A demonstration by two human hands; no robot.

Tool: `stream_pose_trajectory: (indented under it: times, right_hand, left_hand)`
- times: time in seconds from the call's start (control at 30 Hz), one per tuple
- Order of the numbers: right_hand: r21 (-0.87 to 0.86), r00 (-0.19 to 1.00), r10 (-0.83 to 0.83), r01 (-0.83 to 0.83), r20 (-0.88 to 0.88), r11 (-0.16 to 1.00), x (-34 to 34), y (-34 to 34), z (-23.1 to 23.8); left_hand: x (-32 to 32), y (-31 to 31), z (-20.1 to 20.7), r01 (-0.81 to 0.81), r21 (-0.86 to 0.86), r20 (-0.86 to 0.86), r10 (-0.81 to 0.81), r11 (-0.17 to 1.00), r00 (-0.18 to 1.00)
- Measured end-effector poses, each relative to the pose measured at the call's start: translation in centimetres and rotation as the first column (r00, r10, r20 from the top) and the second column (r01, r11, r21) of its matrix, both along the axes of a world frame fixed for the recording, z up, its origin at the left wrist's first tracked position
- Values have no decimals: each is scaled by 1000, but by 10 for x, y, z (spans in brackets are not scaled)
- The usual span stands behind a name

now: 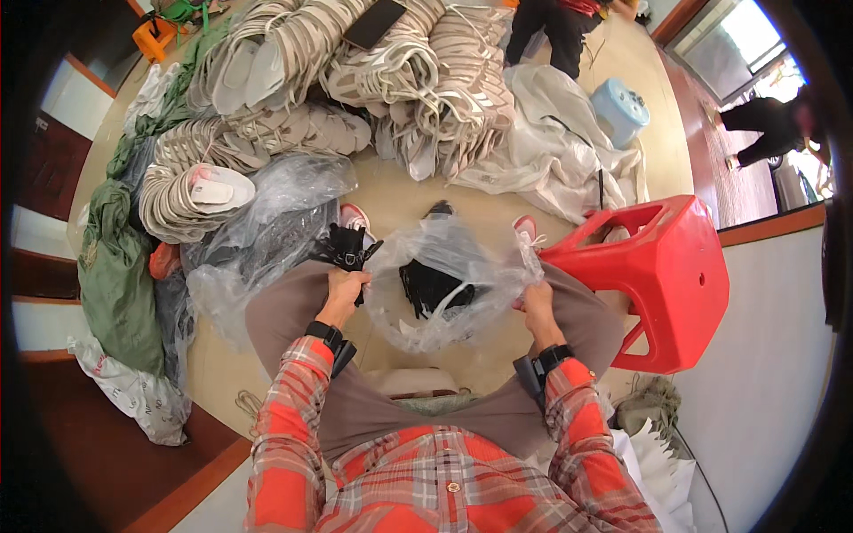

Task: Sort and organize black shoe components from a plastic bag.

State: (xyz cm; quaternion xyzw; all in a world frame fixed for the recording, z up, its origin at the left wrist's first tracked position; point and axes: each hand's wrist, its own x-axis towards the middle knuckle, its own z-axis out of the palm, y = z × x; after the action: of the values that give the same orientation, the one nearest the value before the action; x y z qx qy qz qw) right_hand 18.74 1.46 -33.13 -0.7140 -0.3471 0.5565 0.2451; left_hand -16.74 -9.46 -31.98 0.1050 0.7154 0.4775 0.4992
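Between my knees a clear plastic bag (pixel 404 327) is spread open, with a bunch of black straps (pixel 431 289) inside. My left hand (pixel 342 293) is closed at the bag's left rim. A bundle of black straps with metal buckles (pixel 345 249) sticks out just above that hand, and a dark end shows below it; how the fingers share the bundle and the rim is partly hidden. On the opposite side my right hand (pixel 537 306) pinches the bag's gathered rim, its fingertips partly covered by plastic.
Stacked beige shoe uppers (pixel 293 53) fill the far left and middle, with a phone (pixel 375 23) on top. Loose clear plastic (pixel 267 235) lies left of my leg. A red stool (pixel 680 284) stands at right, beyond it a white sack (pixel 551 133) and a blue stool (pixel 620 108). Other people stand farther off.
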Motion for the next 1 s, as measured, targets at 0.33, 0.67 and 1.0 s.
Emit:
stream_pose_trajectory:
  times: [0.33, 0.67, 1.0]
  right_hand:
    - [433, 510, 711, -845, 484, 312, -101, -34, 40]
    - [-495, -75, 956, -865, 283, 79, -87, -8, -60]
    - [43, 703, 573, -646, 421, 762, -69, 67, -135]
  left_hand:
    - [-24, 0, 52, 69, -62, -637, -93, 996, 765]
    - [47, 30, -13, 299, -38, 449, -251, 953, 858]
    - [14, 77, -121, 249, 125, -290, -204, 961, 935]
